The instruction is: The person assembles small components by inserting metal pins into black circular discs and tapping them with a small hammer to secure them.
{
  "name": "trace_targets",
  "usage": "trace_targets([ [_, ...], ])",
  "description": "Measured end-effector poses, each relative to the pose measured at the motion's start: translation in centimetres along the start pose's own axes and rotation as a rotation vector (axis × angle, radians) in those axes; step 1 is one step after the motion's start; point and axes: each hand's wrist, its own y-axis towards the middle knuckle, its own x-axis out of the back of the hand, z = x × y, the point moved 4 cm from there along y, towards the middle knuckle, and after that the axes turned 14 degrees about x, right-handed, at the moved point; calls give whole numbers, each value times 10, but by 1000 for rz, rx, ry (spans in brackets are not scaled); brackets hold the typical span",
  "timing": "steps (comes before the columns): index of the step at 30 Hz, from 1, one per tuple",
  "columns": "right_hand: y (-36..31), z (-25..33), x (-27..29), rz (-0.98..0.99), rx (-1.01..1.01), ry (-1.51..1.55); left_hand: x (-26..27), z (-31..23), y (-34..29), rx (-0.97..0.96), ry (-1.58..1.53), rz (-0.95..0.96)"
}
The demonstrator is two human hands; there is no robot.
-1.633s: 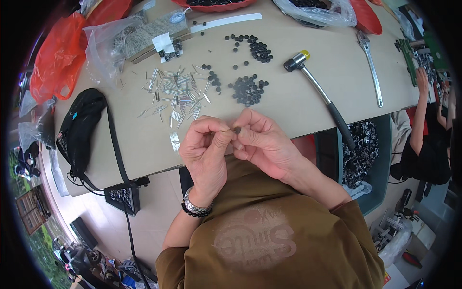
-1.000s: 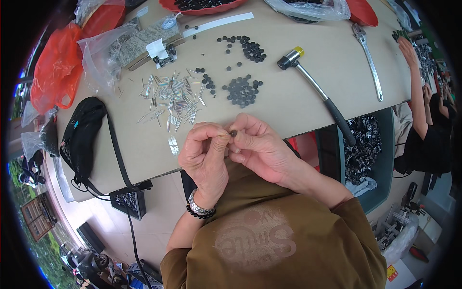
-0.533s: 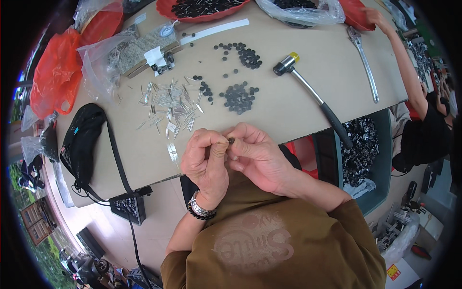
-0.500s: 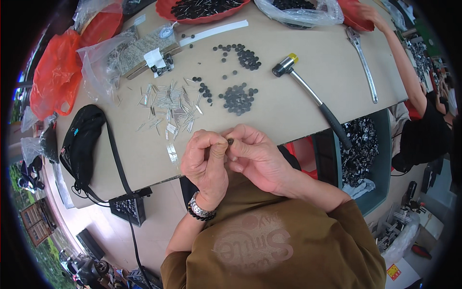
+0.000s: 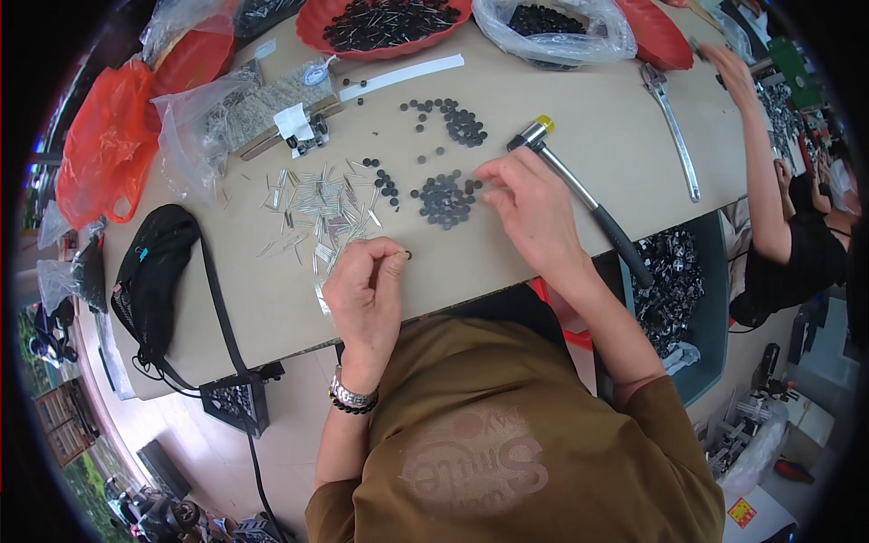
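Observation:
My left hand (image 5: 364, 285) is closed in a pinch above the table near its front edge. A small dark round piece (image 5: 408, 255) pokes out between thumb and forefinger. My right hand (image 5: 532, 215) reaches over the right edge of a pile of small black round caps (image 5: 444, 206), fingers bent and slightly apart; I see nothing held in it. Loose thin metal pins (image 5: 317, 201) lie scattered left of the pile. A second cluster of black caps (image 5: 465, 128) sits farther back, and a short row (image 5: 385, 183) lies beside the pins.
A mallet (image 5: 588, 195) lies right of my right hand, with an adjustable wrench (image 5: 672, 127) beyond it. At the back stand a red tray (image 5: 312, 36) of black parts and a plastic bag (image 5: 615, 36) of caps. A black pouch (image 5: 154, 276) lies left. Another person's arm (image 5: 765, 172) is at right.
My hands have parted. The right one moved away and forward to the cap pile, while the left drew slightly left with the small piece. The other person's hand moved right, off the red tray.

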Motion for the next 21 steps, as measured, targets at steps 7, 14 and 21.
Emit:
trace_targets([
  [7,6,-6,-9,133,84,-90,-8,-8,-1,-243,225,-44],
  [14,-3,1,1,138,33,-97,-8,-4,-1,-233,275,-40],
  [21,2,-15,4,74,-112,-3,-10,-5,0,-231,223,-48],
])
